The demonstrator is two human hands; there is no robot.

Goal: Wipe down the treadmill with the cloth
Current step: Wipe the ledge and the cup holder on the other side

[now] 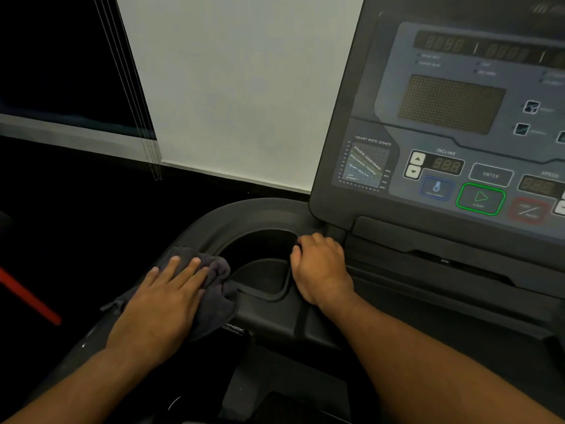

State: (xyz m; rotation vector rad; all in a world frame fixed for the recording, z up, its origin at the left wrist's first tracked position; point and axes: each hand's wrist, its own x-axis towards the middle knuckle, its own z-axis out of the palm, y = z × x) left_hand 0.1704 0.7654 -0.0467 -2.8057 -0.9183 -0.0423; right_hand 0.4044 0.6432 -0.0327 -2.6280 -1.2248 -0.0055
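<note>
The left grip [162, 301] is lying wide and flat, fingers straight, pressing the dark grey cloth [218, 286] onto the left rim of the cup holder [263, 255] on the treadmill [269, 319]. The cloth is bunching under the palm and spilling towards the recess. The right grip [321, 267] is holding narrow, its fingers curling over the cup holder's right rim, with the forearm crossing the ledge below the console [458, 117]. On the console, a green-ringed start button [480, 198] is showing beside the incline readout [446, 165]. Behind, a pale wall [238, 87] is standing next to a dark window [61, 56].
</note>
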